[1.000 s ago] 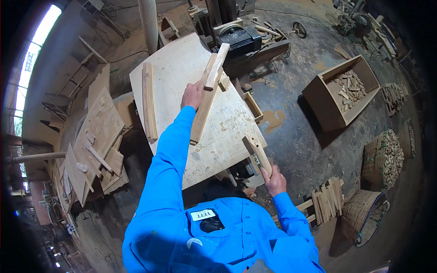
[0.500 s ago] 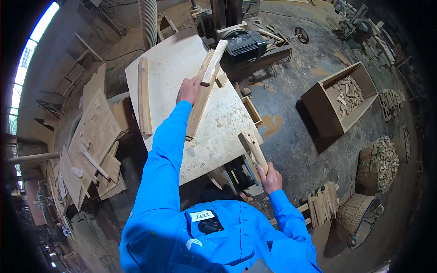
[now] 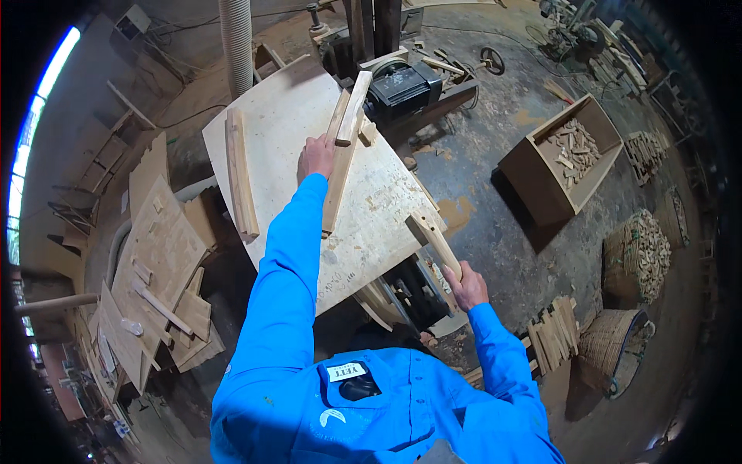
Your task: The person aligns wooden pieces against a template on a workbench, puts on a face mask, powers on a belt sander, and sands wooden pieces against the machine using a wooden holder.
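My left hand [image 3: 316,157] has its fingers bent against slim curved wooden strips [image 3: 338,116] on a pale worktable [image 3: 286,100]. Beneath and beside them runs a longer wooden rail [image 3: 337,193], slanting across the tabletop. The fingertips are partly hidden, so how firmly they grip does not show. Off the table's near right corner, my right hand [image 3: 468,287] is closed around one end of a wooden bar with small holes [image 3: 439,243]. That bar's far end lies over the corner. Another curved wooden piece [image 3: 241,174] lies along the table's left side.
A dark motor [image 3: 403,87] stands beyond the table, near a ribbed hose [image 3: 236,46]. To the right are an open wooden box [image 3: 541,174] of offcuts, filled baskets [image 3: 627,259] and stacked slats [image 3: 553,337]. Boards [image 3: 166,224] lie at the left.
The view has turned slightly. My right hand has shifted a little farther away with the holed bar. My left hand remains at the strips.
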Available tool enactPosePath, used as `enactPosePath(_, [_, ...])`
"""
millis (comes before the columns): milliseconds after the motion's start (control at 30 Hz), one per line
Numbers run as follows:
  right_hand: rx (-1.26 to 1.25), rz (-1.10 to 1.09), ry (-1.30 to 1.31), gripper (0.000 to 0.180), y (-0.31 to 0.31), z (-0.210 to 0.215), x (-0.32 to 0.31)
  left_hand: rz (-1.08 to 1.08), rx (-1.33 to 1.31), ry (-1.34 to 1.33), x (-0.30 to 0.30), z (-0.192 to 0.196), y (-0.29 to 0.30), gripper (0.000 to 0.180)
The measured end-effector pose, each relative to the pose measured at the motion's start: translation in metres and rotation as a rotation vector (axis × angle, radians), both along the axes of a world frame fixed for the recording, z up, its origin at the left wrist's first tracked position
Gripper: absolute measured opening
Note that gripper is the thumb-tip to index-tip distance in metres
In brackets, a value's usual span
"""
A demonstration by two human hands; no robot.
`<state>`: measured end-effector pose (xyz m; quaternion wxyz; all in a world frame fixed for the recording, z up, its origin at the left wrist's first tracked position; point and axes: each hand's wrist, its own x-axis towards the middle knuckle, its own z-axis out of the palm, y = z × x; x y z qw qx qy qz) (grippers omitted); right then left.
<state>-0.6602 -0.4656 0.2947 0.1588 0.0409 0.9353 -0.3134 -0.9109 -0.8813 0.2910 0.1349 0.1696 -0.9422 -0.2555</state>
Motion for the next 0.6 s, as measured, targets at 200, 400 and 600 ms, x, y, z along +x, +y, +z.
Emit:
enactPosePath(200, [-0.029, -0.016, 0.025, 0.05, 0.027, -0.007, 0.025, 0.018, 0.041, -0.004, 0.029, 0.005, 0.028, 0.039])
enactPosePath(400, [-0.016, -0.042, 0.023, 0.048, 0.046, -0.003, 0.058, -0.013, 0.044, -0.088, 0.065, -0.001, 0.049, 0.048])
enactPosePath(600, [-0.028, -0.014, 0.023, 0.048, 0.054, 0.001, 0.067, -0.06, -0.038, 0.112, 0.078, 0.003, 0.037, 0.047])
